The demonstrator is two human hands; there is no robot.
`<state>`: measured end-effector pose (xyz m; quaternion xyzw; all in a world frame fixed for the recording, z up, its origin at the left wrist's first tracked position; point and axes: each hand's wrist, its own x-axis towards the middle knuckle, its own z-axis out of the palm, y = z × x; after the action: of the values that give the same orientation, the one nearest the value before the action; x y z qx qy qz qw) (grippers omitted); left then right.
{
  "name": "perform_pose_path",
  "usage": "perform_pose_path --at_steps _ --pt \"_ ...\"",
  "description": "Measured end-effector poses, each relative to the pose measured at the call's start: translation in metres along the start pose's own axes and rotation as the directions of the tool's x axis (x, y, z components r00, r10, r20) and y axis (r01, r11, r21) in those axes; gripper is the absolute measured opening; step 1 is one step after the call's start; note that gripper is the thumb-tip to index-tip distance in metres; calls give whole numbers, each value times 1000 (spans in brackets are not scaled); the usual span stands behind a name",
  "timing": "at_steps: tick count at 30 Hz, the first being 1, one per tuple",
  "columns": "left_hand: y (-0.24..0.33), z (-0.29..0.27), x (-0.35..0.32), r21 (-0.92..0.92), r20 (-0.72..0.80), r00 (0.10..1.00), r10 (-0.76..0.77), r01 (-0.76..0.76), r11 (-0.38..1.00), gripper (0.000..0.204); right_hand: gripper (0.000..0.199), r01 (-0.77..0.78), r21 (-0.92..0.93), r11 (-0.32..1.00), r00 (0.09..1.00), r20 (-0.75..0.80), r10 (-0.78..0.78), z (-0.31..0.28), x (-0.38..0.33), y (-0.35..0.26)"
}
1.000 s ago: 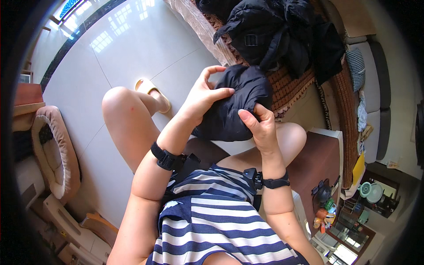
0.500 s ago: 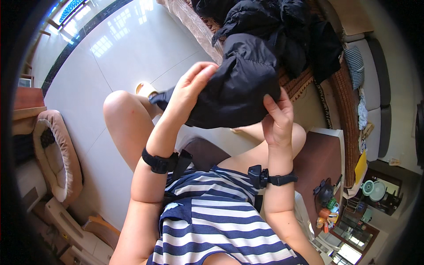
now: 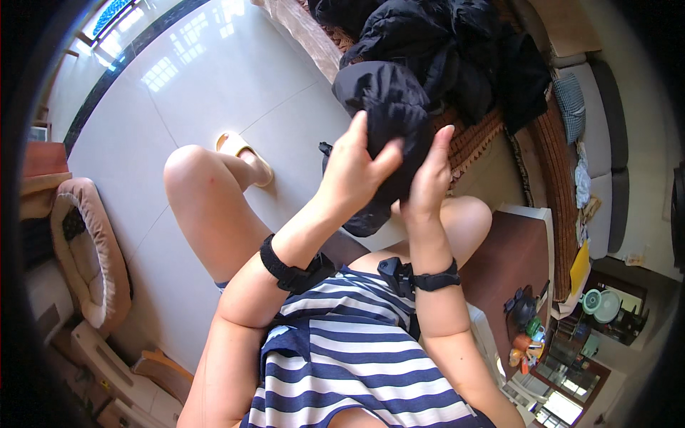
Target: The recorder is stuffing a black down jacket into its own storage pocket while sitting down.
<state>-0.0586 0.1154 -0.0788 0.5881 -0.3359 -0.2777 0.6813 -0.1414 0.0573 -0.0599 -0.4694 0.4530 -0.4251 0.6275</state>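
Between my hands is a black garment (image 3: pixel 389 135) of thin, slightly shiny fabric, bunched into a narrow bundle over my lap. Its kind cannot be made out. My left hand (image 3: pixel 360 167) grips the bundle from the left, thumb across its front and the other fingers partly hidden by cloth. Against the right side presses my right hand (image 3: pixel 432 178), with fingers pointing up and partly behind the fabric. The lower end of the garment hangs between my knees. A pile of black clothes (image 3: pixel 457 50) lies just beyond it, and the garment's far end overlaps that pile.
Under the pile is a brown woven cover (image 3: pixel 492 132) with a fringed edge. A brown cabinet (image 3: pixel 506 264) with small items on top stands at my right. A beige pet bed (image 3: pixel 107 264) rests on the tiled floor (image 3: pixel 214 93) at left. A grey sofa (image 3: pixel 603 164) is at far right.
The garment was spread wide between my hands and is now gathered narrow. My left hand has moved right and down, my right hand slightly left, so they are closer together.
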Motion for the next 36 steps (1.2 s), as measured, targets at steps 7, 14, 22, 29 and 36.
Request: perform_pose_path --at_steps 7,14,22,29,36 --pt "10 7 0 202 221 961 169 -214 956 52 52 -67 155 986 993 -81 80 -2 11 -5" --pt "1 -12 15 269 6 985 174 -169 948 43 16 -6 81 997 984 179 -8 6 -13 -4" --pt "-6 -25 12 -104 94 995 37 -28 994 34 17 -97 141 985 971 229 63 -12 -9 -22" --pt "-4 -26 9 -153 85 996 -41 54 987 35 11 -67 64 996 961 273 47 -20 -14 -26" --pt "15 -29 11 -286 185 974 -128 178 942 33 19 158 -3 987 953 264 -151 -14 -21 -30"
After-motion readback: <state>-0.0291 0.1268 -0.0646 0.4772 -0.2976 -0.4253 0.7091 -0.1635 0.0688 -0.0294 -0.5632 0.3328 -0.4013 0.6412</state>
